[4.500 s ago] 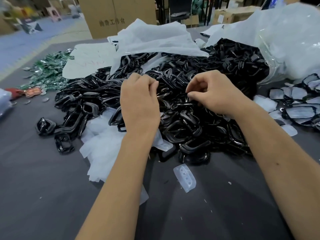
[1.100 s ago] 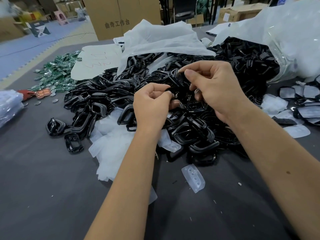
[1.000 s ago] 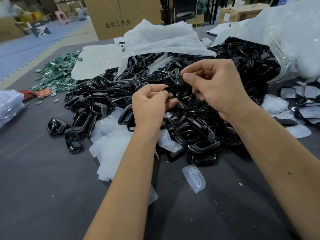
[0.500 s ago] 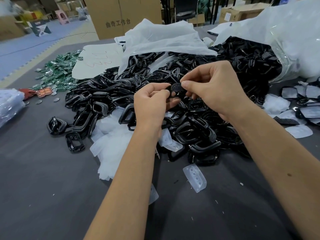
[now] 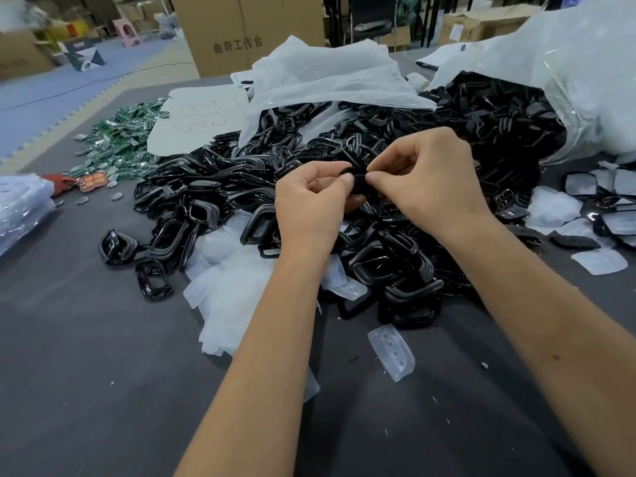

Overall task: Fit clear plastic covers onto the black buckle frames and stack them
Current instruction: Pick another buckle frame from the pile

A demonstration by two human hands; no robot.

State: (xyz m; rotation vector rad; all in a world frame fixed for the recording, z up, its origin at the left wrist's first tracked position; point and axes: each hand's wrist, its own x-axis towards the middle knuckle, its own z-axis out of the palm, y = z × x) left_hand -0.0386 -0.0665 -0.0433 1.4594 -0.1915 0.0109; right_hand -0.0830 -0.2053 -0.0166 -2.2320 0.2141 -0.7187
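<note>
Both hands meet at the centre of the frame over the pile of black buckle frames (image 5: 344, 201). The left hand (image 5: 309, 204) and the right hand (image 5: 426, 180) each pinch one small black frame (image 5: 356, 179) between thumb and fingertips; it lies between them, its long axis seemingly running left to right. Whether a cover is already on it I cannot tell. A loose clear cover (image 5: 391, 352) lies on the grey table (image 5: 86, 373) below the pile, lower centre, roughly between the two forearms. Finished covered frames (image 5: 612, 201) sit at the right edge, nearer the right hand.
</note>
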